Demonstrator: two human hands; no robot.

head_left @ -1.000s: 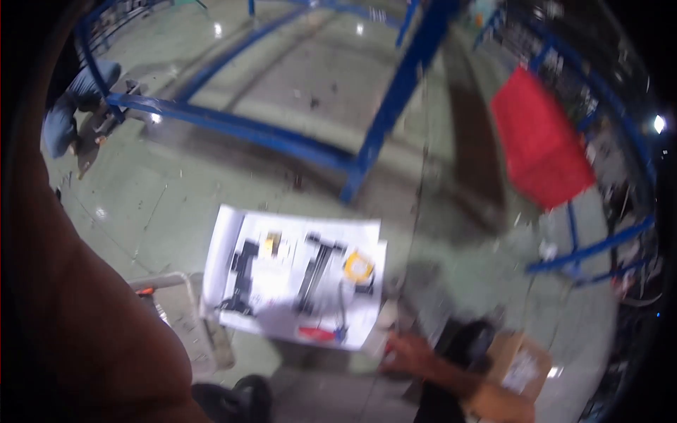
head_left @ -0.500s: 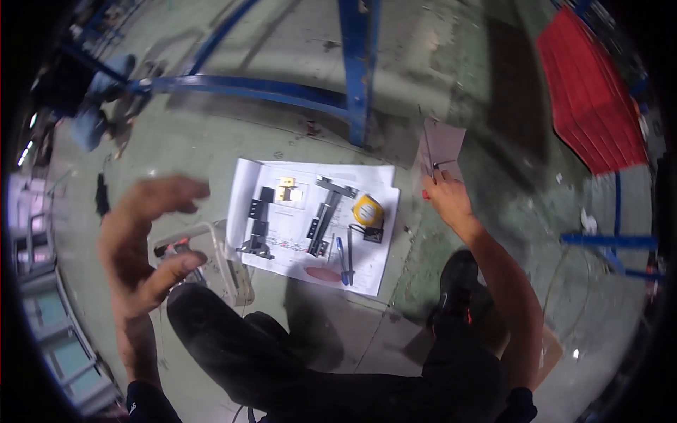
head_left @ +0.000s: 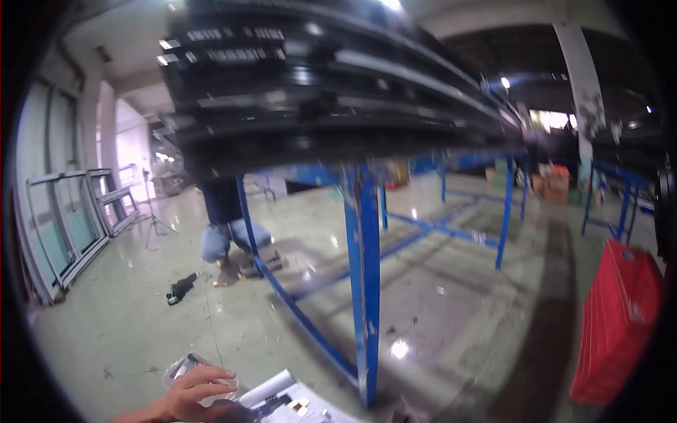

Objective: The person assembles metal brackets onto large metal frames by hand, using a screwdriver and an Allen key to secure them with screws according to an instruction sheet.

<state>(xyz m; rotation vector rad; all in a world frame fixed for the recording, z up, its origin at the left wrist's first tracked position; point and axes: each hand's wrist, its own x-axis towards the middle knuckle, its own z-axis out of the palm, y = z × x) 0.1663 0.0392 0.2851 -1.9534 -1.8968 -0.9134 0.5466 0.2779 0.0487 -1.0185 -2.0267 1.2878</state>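
- At the lower edge, your left hand [head_left: 199,392] is hovering with fingers loosely spread, grasping nothing that shows; your right hand is lying out of view, so its grip cannot be told.
- Just behind those fingers, one pale tray [head_left: 171,370] is sitting partly covered, probably keeping loose items within reach.
- Right of the hand, white paper [head_left: 270,386] is curling at one edge and bearing dark parts [head_left: 266,407] (too blurred and cropped for counting) and about two yellow pieces [head_left: 301,406], perhaps keeping them off the floor [head_left: 134,338].
- Farther out, one dark tool-like object [head_left: 183,287] is lying alone; one person [head_left: 217,243] is crouching beyond.
- Overhead, dark bars [head_left: 303,106] are resting above the nearest blue leg [head_left: 364,303], apparently raised for support; one red container [head_left: 612,331] is standing far right.
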